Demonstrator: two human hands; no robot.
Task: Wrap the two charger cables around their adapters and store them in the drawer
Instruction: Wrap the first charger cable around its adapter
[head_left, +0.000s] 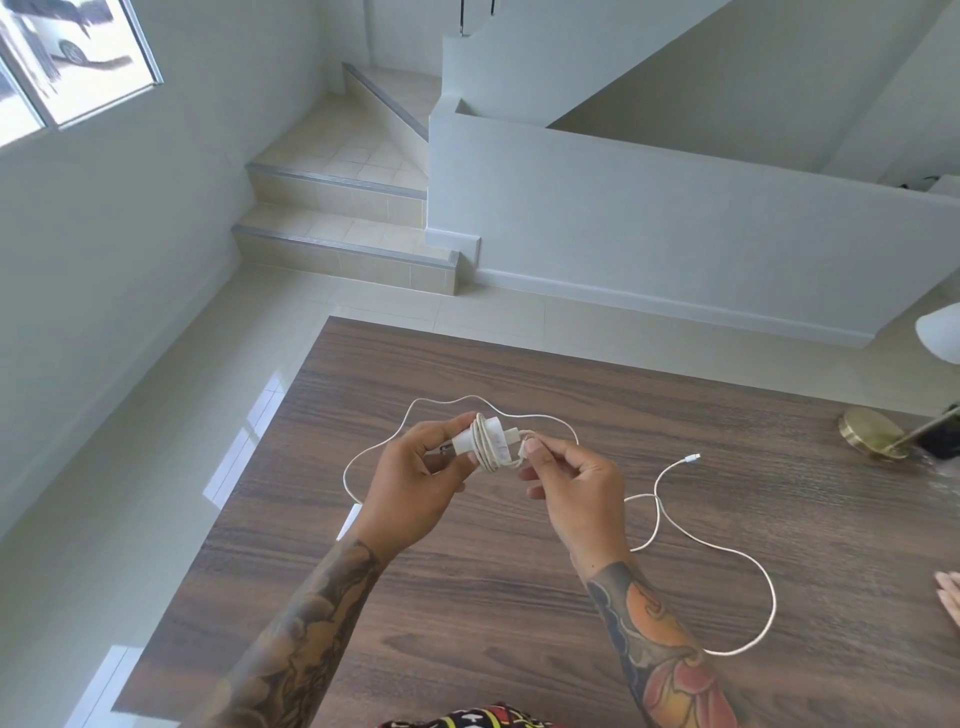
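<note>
Gripping adapter (480, 441) w/ our left hand (415, 483), thumb+fingers curled round it; right hand (571, 488) pinches cable (657, 519) just beside the coils, over table (519, 623).

Home – tiled staircase (337, 208); wooden table (519, 597); lamp (883, 431)

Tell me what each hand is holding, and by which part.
The left hand grips the white adapter by its plug end. The right hand pinches the cable right beside the wrapped coils.
</note>
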